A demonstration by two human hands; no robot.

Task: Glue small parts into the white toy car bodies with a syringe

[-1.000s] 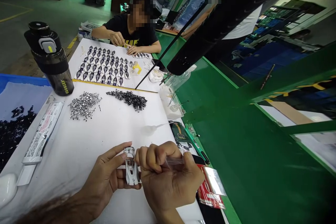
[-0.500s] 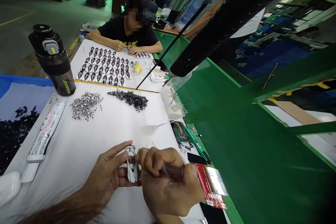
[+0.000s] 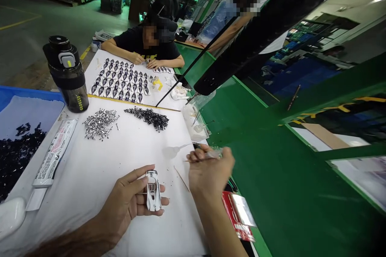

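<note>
My left hand grips a small white toy car body between thumb and fingers, low over the white table sheet. Off to the right near the table's edge, my right hand has its fingers pinched on a thin clear dropper-like tool. A thin stick lies on the sheet between the two hands. Further back lie a pile of shiny metal pins and a pile of small black parts.
A dark water bottle stands at back left, a white tube lies along the left edge, and a blue bin holds black parts. Another person works at rows of car bodies beyond. A green conveyor runs on the right.
My right hand has left the car body and swung right and away with the clear tool. My left hand keeps the car in place.
</note>
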